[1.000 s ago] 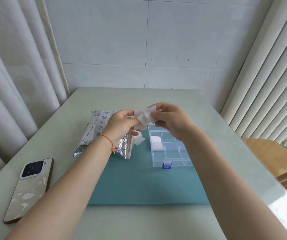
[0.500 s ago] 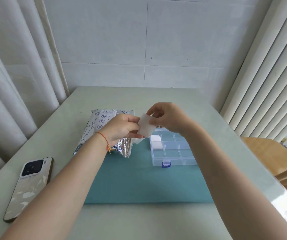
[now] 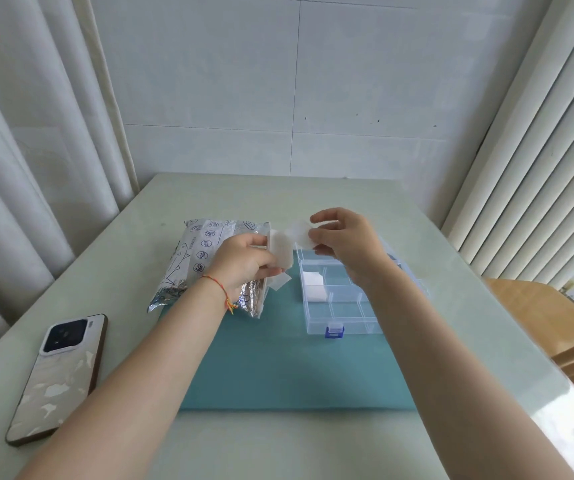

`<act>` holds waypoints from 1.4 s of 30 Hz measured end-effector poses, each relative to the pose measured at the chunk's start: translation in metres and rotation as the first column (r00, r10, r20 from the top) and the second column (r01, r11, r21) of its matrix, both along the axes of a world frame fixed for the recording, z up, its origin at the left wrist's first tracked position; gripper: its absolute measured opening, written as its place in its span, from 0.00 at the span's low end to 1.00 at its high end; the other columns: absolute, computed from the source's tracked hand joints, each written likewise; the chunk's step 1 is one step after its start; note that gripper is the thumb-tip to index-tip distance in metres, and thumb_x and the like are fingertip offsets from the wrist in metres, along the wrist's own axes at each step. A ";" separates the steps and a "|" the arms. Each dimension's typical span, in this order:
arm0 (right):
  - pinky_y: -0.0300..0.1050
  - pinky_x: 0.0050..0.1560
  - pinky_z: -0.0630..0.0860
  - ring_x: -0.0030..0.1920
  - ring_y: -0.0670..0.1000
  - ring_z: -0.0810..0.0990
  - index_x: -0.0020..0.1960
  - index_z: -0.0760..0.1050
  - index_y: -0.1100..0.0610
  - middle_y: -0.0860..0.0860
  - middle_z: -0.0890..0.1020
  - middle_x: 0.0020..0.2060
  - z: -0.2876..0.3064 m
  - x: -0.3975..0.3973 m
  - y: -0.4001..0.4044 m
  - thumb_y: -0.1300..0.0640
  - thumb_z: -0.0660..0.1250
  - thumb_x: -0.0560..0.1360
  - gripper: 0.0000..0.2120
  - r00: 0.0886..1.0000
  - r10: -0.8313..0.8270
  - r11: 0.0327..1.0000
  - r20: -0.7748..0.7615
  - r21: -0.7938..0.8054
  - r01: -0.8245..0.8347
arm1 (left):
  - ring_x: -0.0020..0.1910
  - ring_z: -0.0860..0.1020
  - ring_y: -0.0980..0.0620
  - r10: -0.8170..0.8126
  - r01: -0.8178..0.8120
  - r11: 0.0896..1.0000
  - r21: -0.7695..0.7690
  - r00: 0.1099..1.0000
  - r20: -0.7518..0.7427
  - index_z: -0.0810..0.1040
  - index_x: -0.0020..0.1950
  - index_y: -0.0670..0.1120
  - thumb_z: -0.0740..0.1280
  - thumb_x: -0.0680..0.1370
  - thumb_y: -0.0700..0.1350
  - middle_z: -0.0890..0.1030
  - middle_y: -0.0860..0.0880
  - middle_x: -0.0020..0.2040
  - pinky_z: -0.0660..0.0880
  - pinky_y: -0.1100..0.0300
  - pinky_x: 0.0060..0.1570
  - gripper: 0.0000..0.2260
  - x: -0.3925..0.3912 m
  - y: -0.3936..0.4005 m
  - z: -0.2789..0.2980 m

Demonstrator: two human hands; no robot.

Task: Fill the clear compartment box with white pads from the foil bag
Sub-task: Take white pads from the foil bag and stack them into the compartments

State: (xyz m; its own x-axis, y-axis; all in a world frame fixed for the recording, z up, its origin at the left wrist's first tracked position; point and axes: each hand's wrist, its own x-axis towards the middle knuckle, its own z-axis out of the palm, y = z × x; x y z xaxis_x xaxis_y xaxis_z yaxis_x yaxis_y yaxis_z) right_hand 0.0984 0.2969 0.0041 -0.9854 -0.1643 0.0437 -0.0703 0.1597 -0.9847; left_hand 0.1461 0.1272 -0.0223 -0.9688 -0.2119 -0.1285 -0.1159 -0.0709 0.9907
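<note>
Two bare hands hovered above the table (image 3: 451, 306), each pinching white pads. The left hand (image 3: 244, 261) gripped a small stack of pads (image 3: 281, 250) between thumb and curled fingers, just in front of the foil bag (image 3: 205, 258). The right hand (image 3: 346, 239) pinched a single pad (image 3: 300, 232) with thumb and fingertips, held beside the stack, over the far end of the clear compartment box (image 3: 344, 299). One compartment at the box's left side held white pads (image 3: 314, 287). Another loose pad (image 3: 280, 281) lay at the bag's open mouth on the teal mat (image 3: 289, 368). Well to the left lay a phone (image 3: 58, 375).
</note>
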 end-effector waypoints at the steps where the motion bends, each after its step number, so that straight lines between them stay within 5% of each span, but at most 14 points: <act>1: 0.45 0.43 0.81 0.35 0.53 0.80 0.46 0.75 0.59 0.57 0.80 0.39 -0.002 0.002 -0.002 0.70 0.68 0.74 0.07 0.998 0.028 0.994 0.060 -0.103 -0.022 | 0.36 0.84 0.45 0.017 -0.017 0.999 0.032 1.000 -0.002 0.76 0.56 0.35 0.66 0.74 0.27 0.81 0.35 0.50 0.81 0.61 0.36 0.12 -0.001 0.002 0.000; 4: 0.47 0.43 0.83 0.35 0.55 0.80 0.40 0.70 0.60 0.56 0.76 0.36 -0.009 0.007 -0.011 0.72 0.67 0.73 0.10 0.992 0.056 0.975 0.111 -0.218 -0.030 | 0.35 0.84 0.46 -0.007 0.009 0.988 0.157 1.000 -0.010 0.75 0.56 0.34 0.65 0.76 0.30 0.82 0.36 0.46 0.81 0.60 0.36 0.09 -0.001 0.007 0.001; 8: 0.43 0.35 0.76 0.30 0.51 0.77 0.39 0.70 0.57 0.54 0.77 0.34 -0.014 0.010 -0.018 0.67 0.69 0.72 0.10 0.994 -0.099 0.987 0.055 -0.123 0.106 | 0.42 0.84 0.45 -0.079 0.077 0.969 0.235 0.997 -0.002 0.76 0.53 0.39 0.68 0.77 0.36 0.85 0.42 0.43 0.81 0.57 0.43 0.06 -0.001 0.009 0.001; 16: 0.43 0.35 0.71 0.35 0.51 0.72 0.39 0.70 0.54 0.51 0.75 0.36 -0.020 0.015 -0.033 0.62 0.68 0.72 0.08 0.963 -0.269 0.948 -0.020 -0.181 0.261 | 0.37 0.82 0.53 -0.113 0.086 0.874 0.479 0.993 0.028 0.79 0.45 0.42 0.65 0.78 0.37 0.84 0.47 0.38 0.76 0.67 0.34 0.04 0.001 0.015 0.002; 23: 0.40 0.38 0.73 0.35 0.49 0.75 0.42 0.71 0.54 0.51 0.78 0.36 -0.022 0.018 -0.038 0.62 0.68 0.73 0.07 0.954 -0.296 0.935 -0.050 -0.220 0.279 | 0.34 0.79 0.56 -0.116 0.111 0.847 0.520 0.993 -0.023 0.79 0.44 0.42 0.65 0.78 0.36 0.83 0.49 0.36 0.77 0.69 0.35 0.06 0.003 0.020 0.003; 28: 0.37 0.36 0.72 0.29 0.40 0.76 0.55 0.75 0.58 0.47 0.83 0.29 -0.020 0.017 -0.032 0.62 0.67 0.75 0.09 0.985 -0.171 0.965 -0.037 -0.209 0.160 | 0.37 0.81 0.55 -0.152 0.157 0.823 0.546 0.987 -0.055 0.80 0.46 0.42 0.65 0.78 0.37 0.84 0.47 0.39 0.79 0.67 0.40 0.05 0.004 0.018 0.003; 32: 0.39 0.37 0.73 0.33 0.45 0.78 0.50 0.77 0.60 0.54 0.83 0.36 -0.021 0.017 -0.032 0.62 0.69 0.73 0.06 0.986 -0.155 0.974 -0.056 -0.175 0.143 | 0.41 0.82 0.53 -0.172 0.184 0.822 0.539 0.982 -0.074 0.80 0.46 0.41 0.66 0.78 0.38 0.84 0.46 0.41 0.80 0.65 0.45 0.04 0.004 0.017 0.002; 39: 0.36 0.33 0.71 0.28 0.43 0.73 0.45 0.79 0.60 0.47 0.78 0.30 -0.022 0.016 -0.029 0.63 0.68 0.74 0.01 0.989 -0.109 0.983 -0.103 -0.160 0.091 | 0.39 0.81 0.53 -0.192 0.198 0.839 0.506 0.979 -0.064 0.80 0.48 0.44 0.68 0.75 0.48 0.83 0.47 0.40 0.79 0.65 0.38 0.08 0.003 0.016 0.005; 42: 0.35 0.31 0.70 0.27 0.43 0.73 0.46 0.79 0.62 0.48 0.78 0.30 -0.023 0.017 -0.030 0.63 0.68 0.75 0.02 0.988 -0.123 0.974 -0.089 -0.202 0.103 | 0.44 0.81 0.50 -0.182 0.186 0.850 0.493 0.982 -0.056 0.80 0.47 0.44 0.67 0.78 0.47 0.83 0.45 0.42 0.80 0.63 0.44 0.07 0.002 0.015 0.005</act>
State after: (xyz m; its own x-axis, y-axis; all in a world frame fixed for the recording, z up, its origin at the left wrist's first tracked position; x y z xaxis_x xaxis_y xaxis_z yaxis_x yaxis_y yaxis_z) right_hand 0.1153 0.2671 -0.0184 -0.9860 -0.0308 0.1639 -0.1632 -0.0235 -0.9863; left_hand 0.1480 0.1427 -0.0174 -0.9850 0.0598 -0.1616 -0.1685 -0.5292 0.8316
